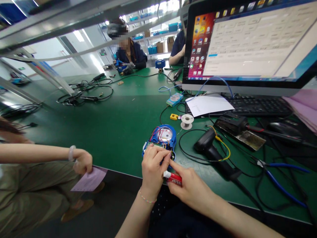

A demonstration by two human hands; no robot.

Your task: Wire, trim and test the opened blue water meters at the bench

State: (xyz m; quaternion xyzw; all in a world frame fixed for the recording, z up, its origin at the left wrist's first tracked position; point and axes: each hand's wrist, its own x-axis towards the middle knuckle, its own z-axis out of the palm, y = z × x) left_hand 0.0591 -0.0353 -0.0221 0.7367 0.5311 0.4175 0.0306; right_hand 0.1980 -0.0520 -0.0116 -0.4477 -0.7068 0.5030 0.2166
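Note:
A round blue meter-like device [173, 134] lies open at the table's front edge, with red wires and a green circuit board showing. My left hand [153, 163] rests over its near edge, fingers curled and pressed together on it; they hide part of the board. My right hand [192, 183] is closed around a red tube or marker [174, 178] with a white end and white lettering. The index finger of that hand reaches to the device's near edge, close to my left fingertips. What lies between the fingertips there is hidden.
Right of the device are a solder spool [187, 121], a black barcode scanner [218, 155], blue-handled pliers [274, 172], cables, a soldering iron stand [250, 135] and a monitor [247, 49]. At left, another person's hand [84, 162] holds pink paper [90, 179]. Co-workers sit across the table.

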